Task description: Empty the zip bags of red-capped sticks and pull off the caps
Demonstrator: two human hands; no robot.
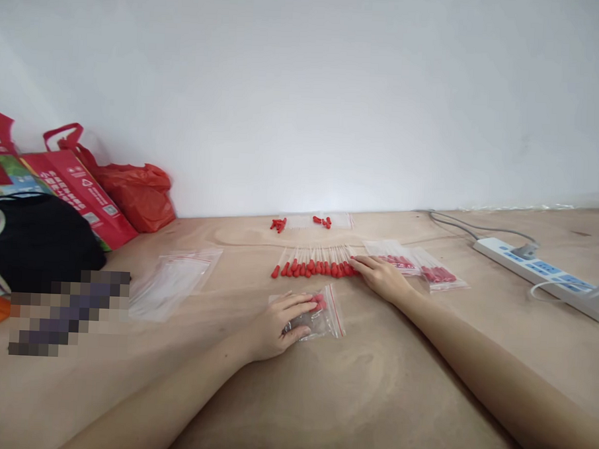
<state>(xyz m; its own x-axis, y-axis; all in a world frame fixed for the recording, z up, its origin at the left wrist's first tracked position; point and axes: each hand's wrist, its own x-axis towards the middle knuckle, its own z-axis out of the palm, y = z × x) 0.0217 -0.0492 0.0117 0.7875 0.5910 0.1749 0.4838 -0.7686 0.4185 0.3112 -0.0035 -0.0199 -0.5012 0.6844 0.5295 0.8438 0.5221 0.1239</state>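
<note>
A pale wall stands behind one wooden table. At the middle lies one row of red-headed sticks, their pale shafts pointing toward the wall. Well over a dozen heads show; they overlap, so an exact count cannot be given.

The right hand reaches to the right end of this row. Its fingers are close together, the tips at the last heads; whether they pinch one cannot be told. The left hand lies over one clear bag nearer the person, with red heads inside. Its fingers rest on the bag, and the thumb stands apart from them along the near side.

Two filled bags sit side by side just right of the row, both showing red heads. Beyond the row are two red clusters at a clear sheet. One pile of flat bags lies to the left, its number too hard to count.

One white power strip with two plugs is at right. At far left stand one red plastic sack and one black sack.
</note>
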